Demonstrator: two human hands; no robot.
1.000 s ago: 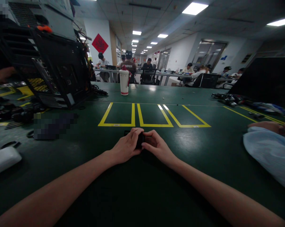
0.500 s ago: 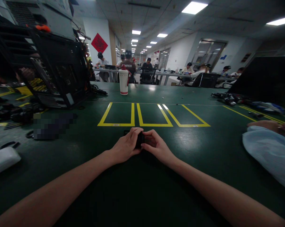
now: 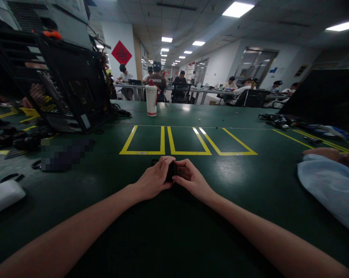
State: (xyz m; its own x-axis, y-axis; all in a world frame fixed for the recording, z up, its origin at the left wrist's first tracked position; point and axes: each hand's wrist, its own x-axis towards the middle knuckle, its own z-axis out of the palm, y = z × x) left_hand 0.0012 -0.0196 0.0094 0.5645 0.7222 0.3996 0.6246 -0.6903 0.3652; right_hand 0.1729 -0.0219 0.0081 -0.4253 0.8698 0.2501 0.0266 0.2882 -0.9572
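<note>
Just in front of the yellow-taped frames, a small black object (image 3: 171, 172) is held between my two hands; its kind is hard to tell because my fingers cover most of it. My left hand (image 3: 155, 177) wraps over its left side, fingers curled across the top. From the right, my right hand (image 3: 193, 178) pinches its other side with thumb and fingertips. A dark edge of something shows behind my left fingers. Both forearms rest low over the green table (image 3: 174, 235).
Three yellow tape outlines (image 3: 191, 153) lie beyond my hands. A white cup (image 3: 151, 101) stands farther back. On the left are an open black computer case (image 3: 73, 88), cables and a white object (image 3: 5, 197). At right, a person's sleeve (image 3: 330, 185) and a dark screen (image 3: 324, 96).
</note>
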